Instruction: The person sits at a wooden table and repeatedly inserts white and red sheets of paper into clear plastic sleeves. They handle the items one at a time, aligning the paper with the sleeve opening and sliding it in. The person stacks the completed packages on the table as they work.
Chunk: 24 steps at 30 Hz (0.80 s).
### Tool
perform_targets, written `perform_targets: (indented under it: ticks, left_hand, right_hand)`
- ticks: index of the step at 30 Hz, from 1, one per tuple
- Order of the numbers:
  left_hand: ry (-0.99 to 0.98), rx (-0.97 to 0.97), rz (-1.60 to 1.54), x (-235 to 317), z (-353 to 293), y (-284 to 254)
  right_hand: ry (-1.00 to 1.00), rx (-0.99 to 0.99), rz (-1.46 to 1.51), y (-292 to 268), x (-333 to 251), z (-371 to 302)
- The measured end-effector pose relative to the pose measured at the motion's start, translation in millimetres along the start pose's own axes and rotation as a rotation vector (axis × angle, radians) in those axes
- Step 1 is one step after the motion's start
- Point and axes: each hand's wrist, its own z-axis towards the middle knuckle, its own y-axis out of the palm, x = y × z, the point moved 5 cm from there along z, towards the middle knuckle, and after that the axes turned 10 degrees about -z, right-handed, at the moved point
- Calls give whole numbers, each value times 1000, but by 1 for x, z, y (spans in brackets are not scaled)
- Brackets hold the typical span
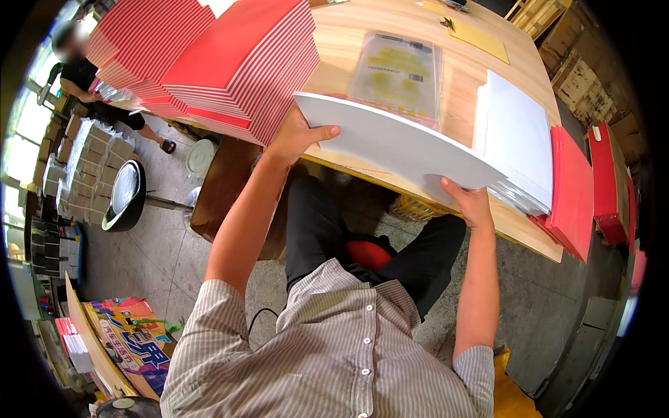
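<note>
Between my hands a long white board or flat stack of white sheets (397, 136) is held on edge above the table's near side. My left hand (294, 139) grips its left end, thumb on the near face. At its lower right end my right hand (468, 203) grips it the same way; the fingers of both hands are mostly hidden behind it. Beyond it lie clear plastic sleeves (397, 73) with yellow print. Next to the board's right end is a pile of white sheets in clear sleeves (516, 132), beside red sheets or folders (573, 191).
Tall stacks of red-and-white sheets or booklets (237, 49) stand on the wooden table (341, 21) at left. A clipboard (479, 40) lies at the far right. Under the table is a brown carton (226, 184); a round-seated stool (125, 195) and another person (80, 83) are left.
</note>
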Motion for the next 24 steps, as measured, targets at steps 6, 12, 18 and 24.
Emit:
perform_targets:
  ticks: [6,12,18,24]
  left_hand:
    - [-55,57,29,-17,3,-14]
    - [17,162,133,17,7,5]
    - [190,-20,169,55,-19,38]
    - [-374,-162,47,-23,-100,68]
  right_hand:
    - [-24,10,-23,-1,-4,-1]
    - [-206,46,-131,-6,-39,-12]
    - [-194,119,-46,-19,-46,-83]
    - [147,195,298,-17,32,-184]
